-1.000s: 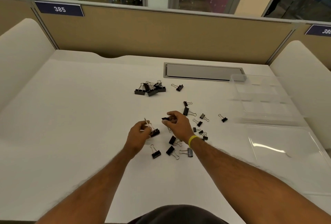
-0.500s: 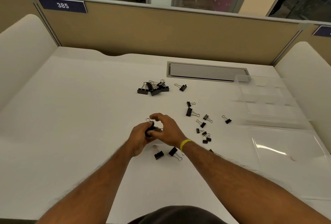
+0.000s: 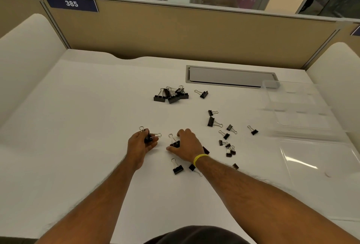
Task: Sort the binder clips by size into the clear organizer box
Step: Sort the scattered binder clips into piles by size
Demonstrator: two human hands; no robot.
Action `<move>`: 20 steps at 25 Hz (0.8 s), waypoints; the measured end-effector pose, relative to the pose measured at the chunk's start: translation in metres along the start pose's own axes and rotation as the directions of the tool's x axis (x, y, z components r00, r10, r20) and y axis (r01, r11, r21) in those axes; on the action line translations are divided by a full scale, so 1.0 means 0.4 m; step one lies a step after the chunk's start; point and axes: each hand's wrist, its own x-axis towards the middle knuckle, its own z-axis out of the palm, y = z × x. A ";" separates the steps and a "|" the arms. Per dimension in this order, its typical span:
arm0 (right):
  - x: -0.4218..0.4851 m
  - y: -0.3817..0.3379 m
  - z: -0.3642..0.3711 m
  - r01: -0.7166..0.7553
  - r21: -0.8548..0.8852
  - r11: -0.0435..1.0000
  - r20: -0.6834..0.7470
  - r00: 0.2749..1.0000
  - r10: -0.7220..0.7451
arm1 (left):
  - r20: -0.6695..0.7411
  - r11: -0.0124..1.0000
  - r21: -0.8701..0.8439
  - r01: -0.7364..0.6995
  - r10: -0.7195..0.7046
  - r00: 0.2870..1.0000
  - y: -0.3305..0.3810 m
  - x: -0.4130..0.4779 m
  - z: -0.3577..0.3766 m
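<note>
The left hand [image 3: 141, 145] curls its fingers [image 3: 153, 145] round black clips [image 3: 149, 138]; the right hand [image 3: 188, 145] seems to pinch a further clip [image 3: 174, 143] on the desk [image 3: 78, 126]. It is best to gather one size only before carrying to the clear organizer box [image 3: 300, 107], well apart rightward.

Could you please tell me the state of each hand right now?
Left hand: closed, holding clips.
Right hand: closed, fingers and thumb pinching a loose clip.

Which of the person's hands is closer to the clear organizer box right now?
Right. The right hand, gripping a clip, is left of the clear organizer box; the left hand, holding binder clips, is even farther left.
</note>
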 end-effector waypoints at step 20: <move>0.046 0.039 -0.069 -0.075 0.890 0.450 -0.074 0.950 0.303 | 0.203 0.996 0.057 0.066 -0.076 0.976 -0.003 -0.044 0.357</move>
